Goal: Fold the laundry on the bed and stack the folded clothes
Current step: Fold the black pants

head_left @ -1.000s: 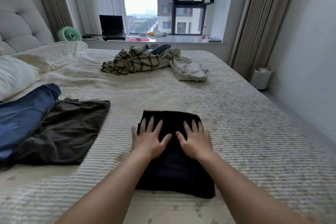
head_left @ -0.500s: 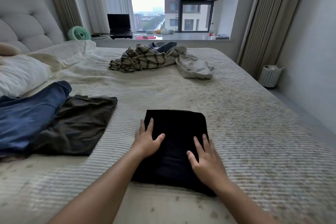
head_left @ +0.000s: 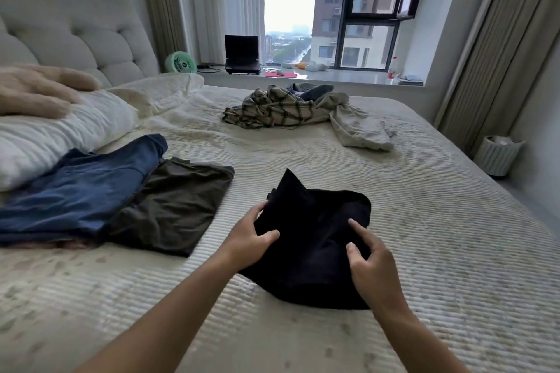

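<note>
A folded black garment (head_left: 315, 239) lies in front of me on the bed (head_left: 424, 236), its far left corner lifted into a peak. My left hand (head_left: 251, 239) grips its left edge, thumb on top and fingers underneath. My right hand (head_left: 368, 260) holds its right side, index finger stretched over the cloth and the other fingers tucked under. To the left lie a folded olive-brown garment (head_left: 178, 206) and a folded blue one (head_left: 78, 188), overlapping. Further back sits an unfolded heap: a plaid shirt (head_left: 272, 110), a beige garment (head_left: 360, 127) and a dark piece (head_left: 312, 91).
White pillows (head_left: 54, 136) and a padded headboard (head_left: 78, 39) are at the left. The window ledge behind the bed holds a green fan (head_left: 181, 63), a laptop (head_left: 242, 53) and a bottle (head_left: 393, 68). A white bin (head_left: 497, 157) stands on the floor to the right.
Both hands went from pressing flat on the black garment to gripping its sides. Its far left corner has come up off the bed. The view turned left.
</note>
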